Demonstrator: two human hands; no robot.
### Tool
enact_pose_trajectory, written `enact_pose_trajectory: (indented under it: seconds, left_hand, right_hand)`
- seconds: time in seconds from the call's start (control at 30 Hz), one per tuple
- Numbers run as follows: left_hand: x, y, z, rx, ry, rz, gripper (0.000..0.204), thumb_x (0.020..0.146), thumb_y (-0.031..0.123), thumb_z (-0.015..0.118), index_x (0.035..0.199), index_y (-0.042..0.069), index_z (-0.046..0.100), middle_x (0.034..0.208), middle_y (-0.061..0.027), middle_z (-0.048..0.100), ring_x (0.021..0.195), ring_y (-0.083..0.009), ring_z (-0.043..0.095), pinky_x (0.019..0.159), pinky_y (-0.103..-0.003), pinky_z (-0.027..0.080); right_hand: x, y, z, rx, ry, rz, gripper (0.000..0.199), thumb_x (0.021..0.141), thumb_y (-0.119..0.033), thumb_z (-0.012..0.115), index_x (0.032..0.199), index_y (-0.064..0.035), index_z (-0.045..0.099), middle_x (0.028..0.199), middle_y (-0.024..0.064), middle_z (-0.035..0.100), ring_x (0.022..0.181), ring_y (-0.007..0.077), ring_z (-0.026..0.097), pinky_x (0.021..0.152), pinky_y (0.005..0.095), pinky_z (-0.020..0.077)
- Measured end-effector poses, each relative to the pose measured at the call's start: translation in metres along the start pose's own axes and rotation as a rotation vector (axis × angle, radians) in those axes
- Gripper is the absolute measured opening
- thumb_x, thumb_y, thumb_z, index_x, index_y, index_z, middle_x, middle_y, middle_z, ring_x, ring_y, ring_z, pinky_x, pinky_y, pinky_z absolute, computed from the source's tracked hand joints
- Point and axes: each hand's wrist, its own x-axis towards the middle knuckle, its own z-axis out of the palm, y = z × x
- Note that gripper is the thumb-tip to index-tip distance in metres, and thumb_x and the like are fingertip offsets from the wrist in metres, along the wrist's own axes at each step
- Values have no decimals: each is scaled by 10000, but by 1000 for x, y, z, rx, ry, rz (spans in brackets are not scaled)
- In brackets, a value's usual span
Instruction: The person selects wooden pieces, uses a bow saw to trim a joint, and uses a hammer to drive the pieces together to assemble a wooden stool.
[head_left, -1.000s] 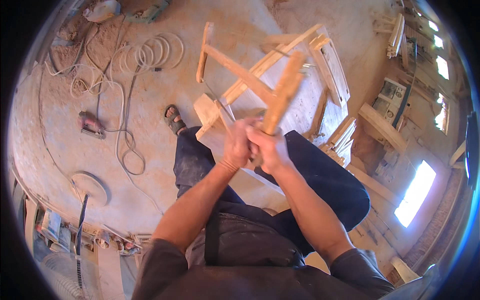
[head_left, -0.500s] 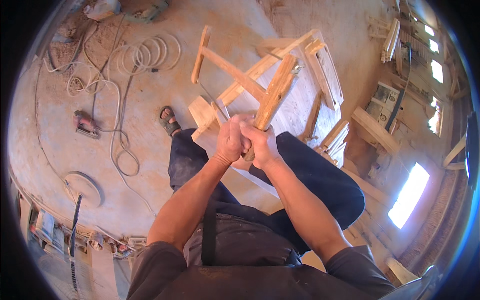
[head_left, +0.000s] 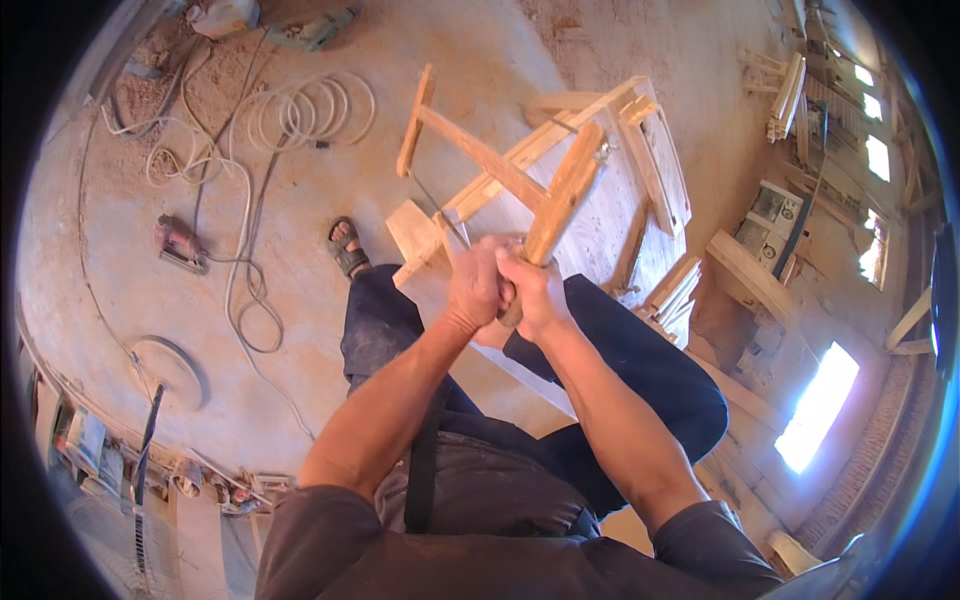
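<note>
A wooden frame saw (head_left: 483, 158) is held out in front of me, its crossbar slanting away to the far left. My left hand (head_left: 477, 287) and my right hand (head_left: 533, 286) are closed together around the lower end of its near upright. The thin blade (head_left: 440, 206) shows in part, running from the far upright toward my hands beside a wooden board (head_left: 416, 232). Where my fingers wrap, the blade's near end is hidden. Beneath the saw stands a pale wooden workpiece or bench (head_left: 508, 217) with slats on its top, and my right leg lies against it.
On the left floor lie a power tool (head_left: 180, 246), a coiled hose (head_left: 315, 110) and cords. A round disc base (head_left: 168, 374) stands nearer. Stacked wood strips (head_left: 680, 295) sit right of my leg, with a beam (head_left: 752, 270) beyond. My sandaled foot (head_left: 347, 247) is beside the workpiece.
The whole scene has shifted slightly down and right in the view. Both hands keep their grip on the saw, which has moved little against the workpiece.
</note>
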Motion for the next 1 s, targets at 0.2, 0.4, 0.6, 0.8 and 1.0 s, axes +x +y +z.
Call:
enact_pose_trajectory:
  seconds: [0.2, 0.4, 0.6, 0.8, 1.0]
  left_hand:
    - [-73, 123, 38, -216, 15, 230, 447, 1039, 288, 308, 1134, -31, 606, 1149, -244, 641, 1035, -401, 590, 924, -476, 428]
    - [3, 29, -11, -170, -51, -185, 366, 1020, 205, 332, 1165, 14, 608, 950, -202, 646, 916, -362, 622, 826, -447, 482]
    - [-39, 74, 22, -202, 88, 133, 448, 1046, 273, 285, 1181, 9, 622, 922, -192, 627, 828, -365, 587, 832, -445, 447]
    - [-18, 28, 15, -250, 127, 54, 522, 1064, 325, 249, 1140, -21, 633, 753, -138, 636, 667, -280, 568, 687, -395, 468]
    - [19, 15, -5, -462, 234, -96, 544, 1063, 363, 257, 1106, -21, 640, 570, -26, 555, 461, -127, 516, 458, -286, 423]
  right_hand:
    - [-131, -81, -17, -129, -129, 23, 285, 924, -199, 616, 666, -126, 519, 564, -19, 479, 466, 66, 435, 425, 246, 318]
    - [1, -2, 2, -106, 59, 100, 230, 879, -273, 697, 768, -123, 562, 580, -39, 466, 468, 86, 425, 427, 263, 342]
    - [-71, -59, 8, -197, 45, 111, 280, 888, -207, 697, 663, -111, 561, 554, 1, 482, 468, 88, 446, 434, 255, 341]
    - [-32, -47, 16, -325, 27, 95, 172, 882, -220, 703, 854, -74, 618, 608, -33, 492, 476, 74, 434, 443, 241, 342]
    - [23, -32, 32, -265, -7, 116, 162, 887, -212, 679, 854, -58, 641, 613, 3, 513, 479, 107, 447, 440, 259, 345]
